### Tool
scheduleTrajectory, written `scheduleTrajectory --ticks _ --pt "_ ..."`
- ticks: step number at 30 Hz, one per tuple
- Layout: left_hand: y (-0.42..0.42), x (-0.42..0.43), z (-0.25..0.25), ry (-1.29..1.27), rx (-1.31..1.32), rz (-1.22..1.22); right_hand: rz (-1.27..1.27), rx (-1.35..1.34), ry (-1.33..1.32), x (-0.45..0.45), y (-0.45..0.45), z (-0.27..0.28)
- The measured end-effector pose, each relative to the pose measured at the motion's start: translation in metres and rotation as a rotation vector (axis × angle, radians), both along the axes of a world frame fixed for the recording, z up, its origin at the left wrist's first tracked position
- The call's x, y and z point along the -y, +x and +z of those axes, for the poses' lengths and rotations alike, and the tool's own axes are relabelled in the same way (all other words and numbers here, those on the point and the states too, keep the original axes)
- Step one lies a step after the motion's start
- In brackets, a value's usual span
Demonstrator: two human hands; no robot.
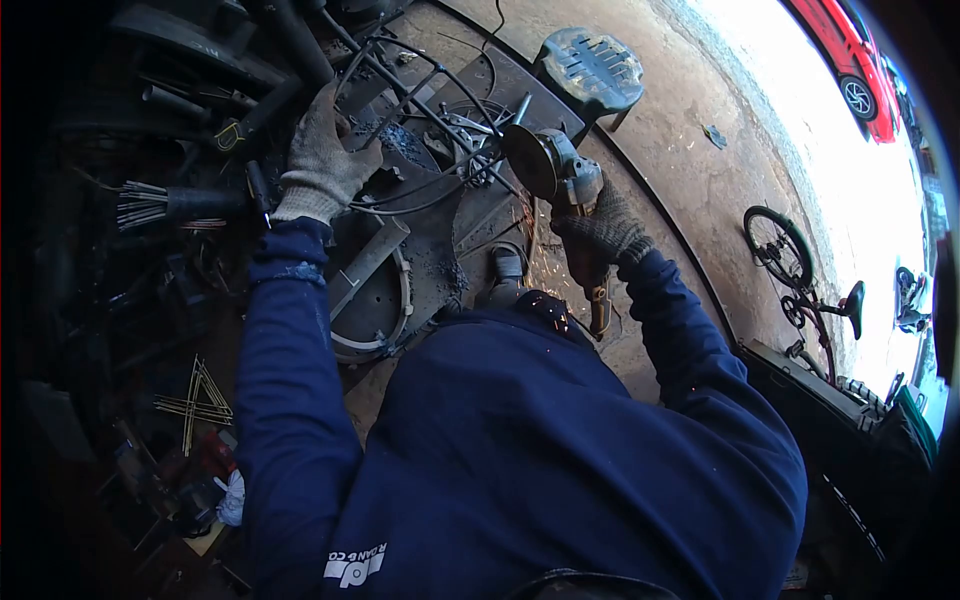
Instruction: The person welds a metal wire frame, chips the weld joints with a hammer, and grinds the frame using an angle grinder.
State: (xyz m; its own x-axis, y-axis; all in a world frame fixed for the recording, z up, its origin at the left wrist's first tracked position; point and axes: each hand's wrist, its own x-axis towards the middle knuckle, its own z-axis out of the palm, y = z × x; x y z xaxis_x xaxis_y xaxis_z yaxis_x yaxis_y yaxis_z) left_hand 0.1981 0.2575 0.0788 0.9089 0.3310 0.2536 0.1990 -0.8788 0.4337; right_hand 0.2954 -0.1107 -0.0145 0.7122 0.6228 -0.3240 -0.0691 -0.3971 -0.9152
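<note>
My right hand (607,222), in a grey knitted glove, grips an angle grinder (581,183). The grinder's disc (531,163) meets the end of a frame of bent metal rods (412,92), and orange sparks (530,215) spray down toward my legs. On the other side, my gloved left hand (325,165) is closed around a rod at the near end of that frame; its fingertips are partly hidden. Beneath the frame is a dark metal workbench (440,225) strewn with filings and small metal parts.
A dark stool (592,68) stands past the bench. Left of me are a tube holding thin rods (190,203) and crossed brass-coloured rods (195,405). A bicycle (800,270) lies to the right, and a red car (850,60) is parked outside.
</note>
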Motion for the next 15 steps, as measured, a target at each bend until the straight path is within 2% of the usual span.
scheduleTrajectory --ticks 15 --pt "0.000 0.001 0.003 0.002 0.003 -0.008 -0.012 -0.021 -0.009 -0.001 -0.003 0.002"
